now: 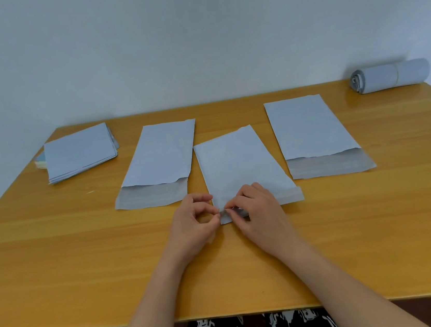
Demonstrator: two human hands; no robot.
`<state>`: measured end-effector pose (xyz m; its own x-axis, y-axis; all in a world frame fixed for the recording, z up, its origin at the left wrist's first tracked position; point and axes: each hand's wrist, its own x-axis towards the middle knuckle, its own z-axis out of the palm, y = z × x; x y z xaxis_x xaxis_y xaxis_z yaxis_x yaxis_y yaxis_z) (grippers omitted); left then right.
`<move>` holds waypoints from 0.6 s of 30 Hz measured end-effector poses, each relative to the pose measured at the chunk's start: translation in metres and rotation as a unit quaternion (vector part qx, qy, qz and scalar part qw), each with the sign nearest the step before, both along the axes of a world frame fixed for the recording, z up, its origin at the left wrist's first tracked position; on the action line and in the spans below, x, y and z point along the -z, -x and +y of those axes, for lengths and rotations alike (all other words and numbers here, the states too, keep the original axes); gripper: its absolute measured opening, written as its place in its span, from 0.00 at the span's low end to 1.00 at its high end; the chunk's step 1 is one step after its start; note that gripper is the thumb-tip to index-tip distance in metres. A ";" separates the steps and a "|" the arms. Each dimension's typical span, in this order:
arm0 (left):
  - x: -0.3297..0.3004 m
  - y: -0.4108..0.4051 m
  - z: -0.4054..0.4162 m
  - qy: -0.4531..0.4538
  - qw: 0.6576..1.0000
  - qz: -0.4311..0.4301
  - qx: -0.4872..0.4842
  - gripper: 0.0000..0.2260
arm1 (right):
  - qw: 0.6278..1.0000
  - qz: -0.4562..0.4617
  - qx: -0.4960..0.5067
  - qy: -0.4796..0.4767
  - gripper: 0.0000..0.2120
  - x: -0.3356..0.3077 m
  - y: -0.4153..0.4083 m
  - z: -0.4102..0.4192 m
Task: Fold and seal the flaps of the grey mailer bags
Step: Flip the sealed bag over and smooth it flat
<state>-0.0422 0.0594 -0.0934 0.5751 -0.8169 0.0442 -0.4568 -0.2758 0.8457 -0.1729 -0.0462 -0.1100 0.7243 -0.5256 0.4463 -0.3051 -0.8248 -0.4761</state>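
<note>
Hands pinching the near left corner of the middle mailer bag (239, 166) on the table (57, 258).
Left hand (193, 220) and right hand (259, 209) both grip its flap with the fingertips; two open bags (159, 159) (310, 130) lie beside, stack (80, 152) far left, roll (391, 75) far right.

Both hands pinch the near-left corner of the middle grey plastic mailer bag (239, 166) on the yellow wooden table (58, 264): left hand (193, 224) thumb and forefinger, right hand (258, 209) fingertips right beside them. Two more flat grey mailers (158, 156) (310, 127) flank the grip, flaps open.
</note>
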 end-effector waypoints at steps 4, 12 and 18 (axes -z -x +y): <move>0.000 0.001 0.000 -0.001 1.000 -0.002 0.005 0.03 | 1.000 0.004 0.007 -0.002 0.04 0.001 -0.001 -0.001; 0.001 0.001 0.000 0.001 1.000 -0.007 0.007 0.04 | 1.000 0.009 0.014 -0.005 0.03 0.002 -0.002 -0.001; 0.000 0.004 0.000 0.019 1.000 -0.021 0.013 0.04 | 1.000 0.016 0.020 -0.003 0.02 0.003 -0.001 -0.001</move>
<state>-0.0463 0.0593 -0.0932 0.5508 -0.8289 0.0980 -0.4982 -0.2323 0.8354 -0.1717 -0.0471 -0.1127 0.7161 -0.5579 0.4194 -0.3536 -0.8081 -0.4711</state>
